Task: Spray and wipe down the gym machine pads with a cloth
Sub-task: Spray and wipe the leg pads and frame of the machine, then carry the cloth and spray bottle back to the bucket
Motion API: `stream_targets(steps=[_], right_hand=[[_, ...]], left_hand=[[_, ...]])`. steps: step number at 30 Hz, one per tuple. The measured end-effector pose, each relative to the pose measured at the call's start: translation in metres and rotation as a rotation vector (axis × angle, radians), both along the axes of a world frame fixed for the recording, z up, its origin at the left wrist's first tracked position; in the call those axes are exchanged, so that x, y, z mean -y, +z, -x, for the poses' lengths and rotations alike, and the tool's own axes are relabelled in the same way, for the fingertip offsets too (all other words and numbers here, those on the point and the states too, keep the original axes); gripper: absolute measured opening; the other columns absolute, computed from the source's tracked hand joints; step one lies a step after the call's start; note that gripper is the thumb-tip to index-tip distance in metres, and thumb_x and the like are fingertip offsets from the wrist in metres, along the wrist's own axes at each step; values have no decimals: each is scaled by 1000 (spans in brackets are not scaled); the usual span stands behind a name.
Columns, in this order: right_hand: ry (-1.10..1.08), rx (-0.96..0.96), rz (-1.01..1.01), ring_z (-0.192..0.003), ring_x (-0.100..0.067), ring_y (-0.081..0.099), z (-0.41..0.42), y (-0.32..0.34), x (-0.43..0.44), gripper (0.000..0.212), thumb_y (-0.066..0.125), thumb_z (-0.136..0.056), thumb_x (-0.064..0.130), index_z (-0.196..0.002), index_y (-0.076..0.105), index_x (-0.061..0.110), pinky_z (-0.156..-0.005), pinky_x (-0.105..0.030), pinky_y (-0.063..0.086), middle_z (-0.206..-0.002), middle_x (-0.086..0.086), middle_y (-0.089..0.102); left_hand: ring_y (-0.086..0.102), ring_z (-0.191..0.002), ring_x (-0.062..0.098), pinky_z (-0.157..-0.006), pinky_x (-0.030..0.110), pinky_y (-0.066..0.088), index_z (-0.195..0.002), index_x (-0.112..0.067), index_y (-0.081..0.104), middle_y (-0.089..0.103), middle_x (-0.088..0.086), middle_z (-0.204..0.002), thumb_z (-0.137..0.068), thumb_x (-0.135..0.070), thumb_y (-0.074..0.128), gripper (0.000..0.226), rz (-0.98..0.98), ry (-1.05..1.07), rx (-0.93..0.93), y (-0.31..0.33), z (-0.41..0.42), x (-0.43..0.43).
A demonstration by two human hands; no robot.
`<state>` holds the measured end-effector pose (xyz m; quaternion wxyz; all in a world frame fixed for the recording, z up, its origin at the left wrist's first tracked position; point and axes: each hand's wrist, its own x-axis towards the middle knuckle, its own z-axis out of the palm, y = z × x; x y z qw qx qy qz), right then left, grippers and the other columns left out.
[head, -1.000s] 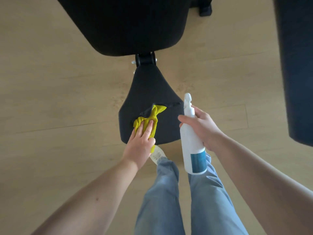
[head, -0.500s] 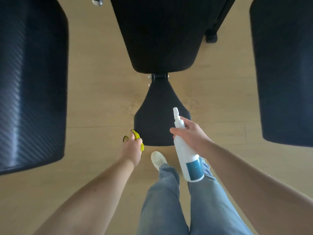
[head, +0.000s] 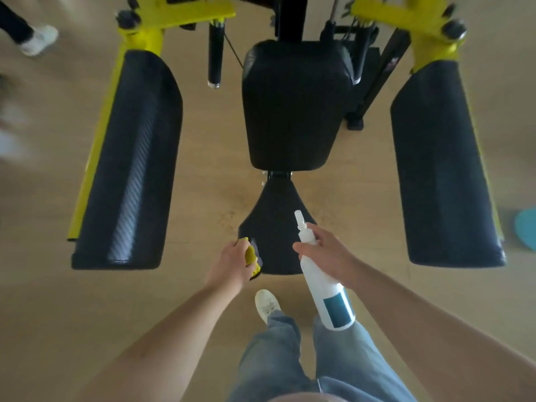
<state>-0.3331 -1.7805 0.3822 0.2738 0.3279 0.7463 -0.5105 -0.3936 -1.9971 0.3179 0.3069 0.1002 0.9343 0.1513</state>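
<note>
- The left hand is curled round a bunched yellow cloth at the near left corner of the black seat pad.
- The right hand wraps a white spray bottle, nozzle pointing far.
- The bottle is opaque, so its contents are hidden.
- Its blue label shows no readable writing.

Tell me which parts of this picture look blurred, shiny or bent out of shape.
Head view: the far left edge is smeared by blur; a streak of glare runs down the left pad; it and the right pad splay outward, likely wide-lens distortion; the spray bottle and cloth mid-frame look fairly sharp.
</note>
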Motion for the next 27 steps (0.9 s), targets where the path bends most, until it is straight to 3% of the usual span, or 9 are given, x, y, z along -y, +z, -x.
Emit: stream_targets(steps=[4,8,11,14,16,19,21,23,27], right_hand=[[-1,-32,-36,-104,-21,66,-3,20,-3,49,69,-94,38,-140,53,41,-98,-43,54,-111,5,69],[2,-44,-64,-94,-6,62,-13,31,-10,50,72,-91,39,-135,50,50,-82,-29,51,-109,15,65],[8,-15,-95,-99,-14,63,-30,38,-19,64,72,-89,37,-147,48,49,-81,-30,49,-115,12,63],[5,25,-148,-99,-17,64,-52,41,-31,61,68,-87,32,-145,52,46,-77,-28,51,-114,9,66],[-11,92,-202,-94,-20,67,-67,42,-40,52,68,-86,32,-137,60,35,-72,-29,55,-111,3,69],[-38,175,-292,-74,-19,62,-95,39,-57,18,67,-88,33,-96,62,18,-59,-28,48,-90,-1,65],[-48,178,-325,-77,-25,66,-121,36,-73,23,65,-91,35,-90,63,12,-61,-28,47,-87,-4,66],[-11,169,-322,-88,-28,70,-149,36,-92,21,64,-91,31,-96,70,11,-64,-31,52,-93,-7,71],[-118,131,-198,-101,-23,68,-204,39,-135,23,79,-84,28,-104,72,20,-89,-36,55,-112,1,73]], left_hand=[[56,-100,24,-79,40,50,-104,-24,48,52,-5,-117,-96,-40,61,23,-135,18,-13,20,-5,-9],[54,-91,20,-70,33,39,-103,-24,49,54,-4,-105,-95,-39,64,23,-249,-43,-37,37,-7,-27],[53,-91,17,-72,30,36,-115,-22,53,50,-6,-105,-93,-37,66,29,-305,-117,-20,41,-10,-45],[56,-100,19,-79,30,41,-125,-23,51,50,-5,-115,-92,-34,65,38,-312,-211,31,48,-13,-69],[58,-103,20,-88,34,48,-124,-28,51,50,-5,-118,-90,-32,66,37,-285,-254,67,52,-17,-87],[60,-102,21,-91,40,52,-123,-31,51,50,-4,-118,-88,-32,68,38,-224,-315,88,56,-30,-113],[59,-100,21,-89,39,53,-123,-31,51,50,-4,-115,-89,-33,67,38,-212,-379,89,60,-44,-133],[58,-98,20,-85,37,52,-123,-31,52,50,-3,-112,-89,-35,66,37,-225,-435,93,64,-62,-154],[57,-97,21,-78,31,48,-121,-30,52,50,-1,-112,-89,-37,66,37,-199,-542,113,64,-106,-200]])
